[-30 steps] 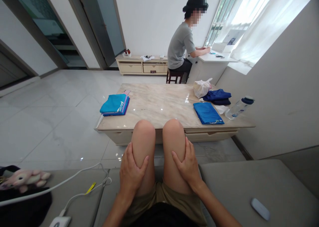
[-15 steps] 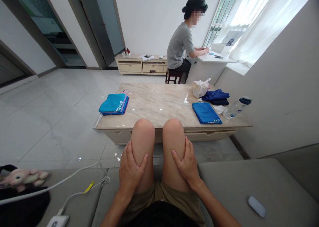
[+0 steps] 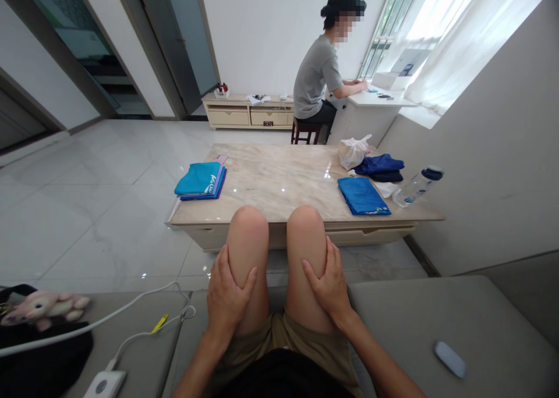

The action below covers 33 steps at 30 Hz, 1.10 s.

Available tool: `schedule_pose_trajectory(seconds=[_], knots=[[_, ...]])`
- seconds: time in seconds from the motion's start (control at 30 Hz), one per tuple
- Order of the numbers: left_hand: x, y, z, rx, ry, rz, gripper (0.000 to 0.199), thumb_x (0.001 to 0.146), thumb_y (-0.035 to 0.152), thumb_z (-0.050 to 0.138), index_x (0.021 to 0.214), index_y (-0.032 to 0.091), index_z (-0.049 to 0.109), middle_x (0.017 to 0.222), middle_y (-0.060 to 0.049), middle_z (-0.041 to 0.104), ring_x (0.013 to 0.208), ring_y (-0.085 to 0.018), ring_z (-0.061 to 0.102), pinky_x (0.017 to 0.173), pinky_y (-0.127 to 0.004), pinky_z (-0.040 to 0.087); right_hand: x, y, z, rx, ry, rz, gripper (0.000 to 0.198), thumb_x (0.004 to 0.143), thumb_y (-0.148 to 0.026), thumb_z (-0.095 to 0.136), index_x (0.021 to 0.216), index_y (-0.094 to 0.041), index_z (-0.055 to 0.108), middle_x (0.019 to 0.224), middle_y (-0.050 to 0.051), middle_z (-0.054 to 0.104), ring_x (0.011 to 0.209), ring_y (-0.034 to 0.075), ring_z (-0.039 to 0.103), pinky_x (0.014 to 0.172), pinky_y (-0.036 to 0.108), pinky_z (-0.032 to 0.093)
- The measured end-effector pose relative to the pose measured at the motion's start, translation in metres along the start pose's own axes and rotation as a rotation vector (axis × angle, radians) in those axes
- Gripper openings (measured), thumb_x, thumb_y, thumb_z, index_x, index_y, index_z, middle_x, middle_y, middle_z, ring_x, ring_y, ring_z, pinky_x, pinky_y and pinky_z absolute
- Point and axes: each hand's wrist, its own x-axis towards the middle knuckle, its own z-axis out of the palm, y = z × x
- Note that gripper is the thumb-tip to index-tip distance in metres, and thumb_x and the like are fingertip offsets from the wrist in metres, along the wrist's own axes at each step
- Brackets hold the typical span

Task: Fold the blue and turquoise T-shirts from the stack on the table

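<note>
My left grip (image 3: 227, 298) and right grip (image 3: 328, 283) lie released, draped over my left thigh (image 3: 245, 252) and right thigh (image 3: 304, 247); I judge this rest works best loose, without squeezing. Both thighs point lengthwise toward twelve. On the surface (image 3: 279, 171), stacked cloths (image 3: 198, 180) sit between eleven and twelve of my left; near one of my right, a folded blue cloth (image 3: 364, 196) has its long axis running eleven to five.

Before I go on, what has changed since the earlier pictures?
The left leg has moved slightly left, away from the right leg, the left hand staying on it. Nothing was taken hold of or let go. The right hand still rests on the right leg; the folded stack, blue folded cloth and bottle stayed put.
</note>
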Motion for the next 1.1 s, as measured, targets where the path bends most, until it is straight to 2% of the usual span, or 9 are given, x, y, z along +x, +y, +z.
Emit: schedule_pose_trajectory(seconds=[1.1], knots=[[0.0023, -0.0086, -0.001, -0.054, 0.028, -0.024, 0.081, 0.1, 0.06, 0.067, 0.166, 0.019, 0.045, 0.157, -0.022, 0.062, 0.145, -0.041, 0.063, 0.121, -0.061, 0.054, 0.0025, 0.0045, -0.0032, 0.042, 0.018, 0.005, 0.085, 0.103, -0.067, 0.065, 0.167, -0.016, 0.044, 0.157, 0.023, 0.059, 0.145, 0.039, 0.059, 0.123, 0.06, 0.049]])
